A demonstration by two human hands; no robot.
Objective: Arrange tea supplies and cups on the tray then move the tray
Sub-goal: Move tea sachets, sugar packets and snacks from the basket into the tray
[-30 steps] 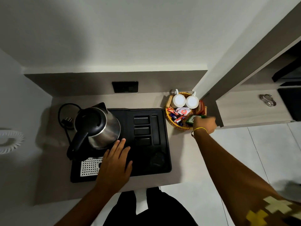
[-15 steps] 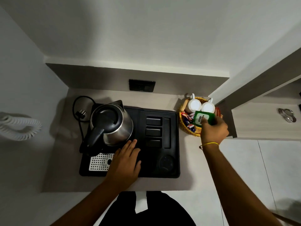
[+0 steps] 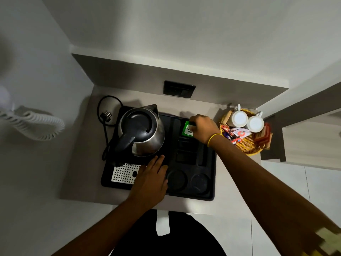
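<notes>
A black tray (image 3: pixel 212 183) lies on the beige counter, with a steel kettle (image 3: pixel 142 130) on its left half. My right hand (image 3: pixel 202 129) grips a green tea packet (image 3: pixel 187 129) over the tray's rearmost small compartment. Flat on the tray's front, beside the kettle's base, rests my left hand (image 3: pixel 151 179), fingers spread. A yellow wicker basket (image 3: pixel 247 145) to the right of the tray holds two white cups (image 3: pixel 247 120) upside down and several sachets (image 3: pixel 235 133).
A perforated white plate (image 3: pixel 122 173) sits in the tray's front left corner. The kettle's cord and plug (image 3: pixel 107 115) lie at the back left. A wall socket (image 3: pixel 179 89) is behind the tray. A coiled white cord (image 3: pixel 31 124) hangs at the left. A cabinet (image 3: pixel 304 141) stands right of the basket.
My right hand lifted the green tea packet out of the basket and carried it left, over the tray's rear compartment. My left hand stayed on the tray.
</notes>
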